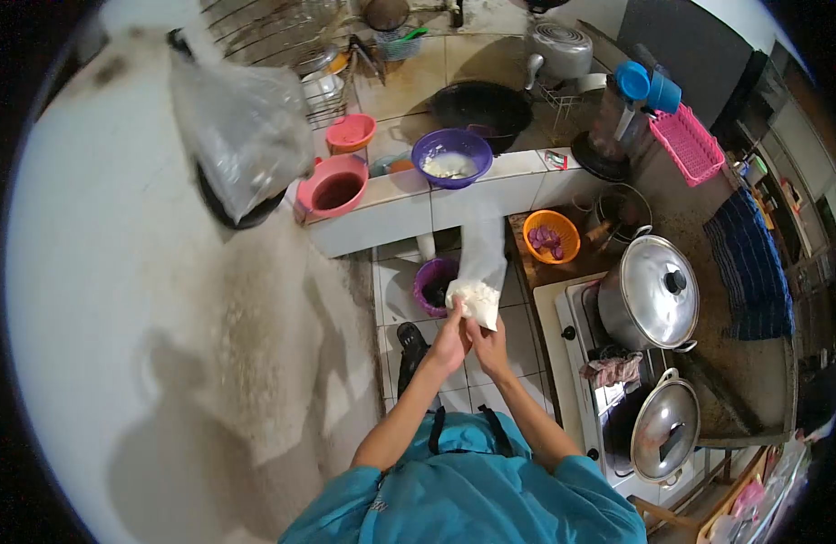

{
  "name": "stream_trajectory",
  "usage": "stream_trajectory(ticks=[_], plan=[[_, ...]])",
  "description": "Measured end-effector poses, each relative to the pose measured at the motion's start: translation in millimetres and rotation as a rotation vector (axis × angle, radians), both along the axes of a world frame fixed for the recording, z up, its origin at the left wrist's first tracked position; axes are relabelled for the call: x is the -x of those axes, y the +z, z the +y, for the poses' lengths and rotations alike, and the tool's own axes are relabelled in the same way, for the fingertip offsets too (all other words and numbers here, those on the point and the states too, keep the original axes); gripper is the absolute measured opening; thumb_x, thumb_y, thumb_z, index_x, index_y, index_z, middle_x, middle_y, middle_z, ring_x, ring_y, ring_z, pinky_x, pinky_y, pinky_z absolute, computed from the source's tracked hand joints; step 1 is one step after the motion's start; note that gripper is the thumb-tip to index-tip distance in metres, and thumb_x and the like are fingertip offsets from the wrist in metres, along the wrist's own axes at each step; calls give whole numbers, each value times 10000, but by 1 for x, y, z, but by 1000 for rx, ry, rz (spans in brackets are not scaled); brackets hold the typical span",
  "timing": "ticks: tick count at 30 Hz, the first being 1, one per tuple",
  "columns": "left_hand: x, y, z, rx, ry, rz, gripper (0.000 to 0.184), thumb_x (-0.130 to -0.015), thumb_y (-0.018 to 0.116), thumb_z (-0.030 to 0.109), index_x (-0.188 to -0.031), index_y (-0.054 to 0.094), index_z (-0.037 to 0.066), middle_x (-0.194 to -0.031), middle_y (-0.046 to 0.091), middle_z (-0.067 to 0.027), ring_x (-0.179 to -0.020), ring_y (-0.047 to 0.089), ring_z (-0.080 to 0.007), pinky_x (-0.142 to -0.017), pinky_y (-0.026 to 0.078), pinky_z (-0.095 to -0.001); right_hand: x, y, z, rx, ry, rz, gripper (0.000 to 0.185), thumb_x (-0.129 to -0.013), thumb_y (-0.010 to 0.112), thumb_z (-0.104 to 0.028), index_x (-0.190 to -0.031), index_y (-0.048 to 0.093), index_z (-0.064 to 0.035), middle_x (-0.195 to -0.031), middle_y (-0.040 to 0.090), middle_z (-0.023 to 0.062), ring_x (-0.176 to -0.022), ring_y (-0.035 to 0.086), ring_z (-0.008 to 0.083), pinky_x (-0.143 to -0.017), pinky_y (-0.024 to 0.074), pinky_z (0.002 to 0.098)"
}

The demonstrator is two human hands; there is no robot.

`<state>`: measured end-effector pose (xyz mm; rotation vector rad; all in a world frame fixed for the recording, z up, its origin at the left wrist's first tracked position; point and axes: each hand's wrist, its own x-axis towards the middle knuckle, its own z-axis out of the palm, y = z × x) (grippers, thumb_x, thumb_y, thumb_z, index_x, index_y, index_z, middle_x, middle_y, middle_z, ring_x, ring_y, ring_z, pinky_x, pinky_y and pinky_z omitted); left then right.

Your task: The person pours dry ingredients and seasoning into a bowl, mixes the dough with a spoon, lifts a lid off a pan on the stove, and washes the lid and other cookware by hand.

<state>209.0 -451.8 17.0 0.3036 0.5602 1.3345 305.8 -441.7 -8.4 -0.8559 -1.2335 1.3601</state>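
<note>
A long clear plastic bag point(482, 249) stretches forward from my hands, with a pale, lumpy white filling point(477, 302) gathered at the end nearest me. My left hand point(450, 338) grips that filled end on its left side. Close beside it, my right hand point(488, 346) is closed on the lower corner; the undersides of the fingers are hidden. Beyond the bag, a purple bowl point(451, 158) with white, milky bits inside sits on the tiled ledge. Below and left of the bag is a purple basket point(432, 286) on the floor, partly covered by it.
On the right, a large lidded pot point(649, 292) and a lidded pan point(665, 430) stand on the gas stove point(572, 363). An orange bowl point(551, 237) holds purplish pieces. Left on the ledge is a pink basin point(333, 186) with dark liquid. A black wok point(481, 107) lies behind the ledge.
</note>
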Motion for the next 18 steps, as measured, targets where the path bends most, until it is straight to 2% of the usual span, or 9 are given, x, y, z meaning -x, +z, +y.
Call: stream_trajectory(ticks=[2, 5, 8, 9, 10, 12, 14, 15, 18], plan=[[17, -6, 41, -58, -126, 236, 589, -955, 400, 486, -1358, 336, 61, -1309, 420, -57, -1224, 395, -183, -1013, 330, -327, 14, 0, 39, 179, -106, 70, 390, -890, 608, -181, -1212, 495, 7, -1082, 585, 85, -1001, 553, 167, -828, 453, 296], [48, 1, 106, -238, -251, 482, 570, -961, 424, 457, -1373, 339, 72, -1357, 304, -62, -1258, 312, -172, -1029, 293, -311, 29, 13, 102, 63, -283, 114, 361, -927, 556, -215, -1203, 512, 14, -1082, 600, 73, -964, 560, 146, -804, 464, 299], [97, 38, 165, -260, -439, 816, 522, -961, 441, 437, -1343, 401, 83, -1286, 397, -55, -1184, 387, -160, -992, 329, -295, 22, 42, 173, -3, -392, 120, 370, -927, 554, -213, -1216, 505, 12, -1106, 592, 64, -1000, 544, 147, -848, 442, 300], [112, 40, 185, -273, -404, 772, 486, -957, 464, 417, -1304, 452, 78, -1178, 488, -48, -1097, 459, -131, -920, 378, -265, 14, 48, 192, 103, -356, 142, 381, -925, 553, -216, -1220, 492, 17, -1117, 582, 61, -1024, 527, 137, -861, 431, 306], [124, 60, 197, -225, -335, 731, 458, -955, 480, 390, -1290, 466, 78, -1064, 536, -24, -997, 514, -109, -841, 408, -241, 12, 55, 211, -14, -421, 67, 372, -929, 545, -218, -1216, 484, 12, -1073, 591, 53, -956, 552, 122, -783, 458, 283], [154, 50, 229, -184, -270, 656, 421, -960, 482, 356, -1277, 477, 79, -1082, 531, -28, -979, 529, -113, -815, 417, -245, -2, 62, 245, -7, -383, -168, 378, -928, 548, -221, -1219, 479, 9, -1004, 606, 57, -908, 564, 111, -741, 464, 272], [181, 44, 255, -197, -210, 654, 397, -964, 477, 340, -1262, 489, 78, -1089, 535, -30, -968, 535, -114, -807, 424, -252, 1, 96, 269, 155, -201, -123, 414, -925, 552, -234, -1243, 465, 15, -986, 619, 81, -901, 578, 148, -771, 466, 291], [191, 41, 265, -198, -173, 651, 385, -966, 475, 332, -1255, 495, 78, -1093, 537, -30, -962, 538, -115, -803, 427, -256, 10, 109, 282, 171, -242, -173, 415, -920, 559, -249, -1214, 481, 33, -983, 629, 95, -884, 599, 200, -796, 471, 339], [212, 45, 290, -146, -52, 728, 365, -966, 476, 319, -1238, 507, 77, -1082, 545, -36, -953, 542, -111, -797, 431, -258, 17, 117, 332, -81, -174, -523, 409, -899, 585, -268, -1156, 501, 39, -943, 638, 133, -808, 626, 251, -740, 484, 379]])
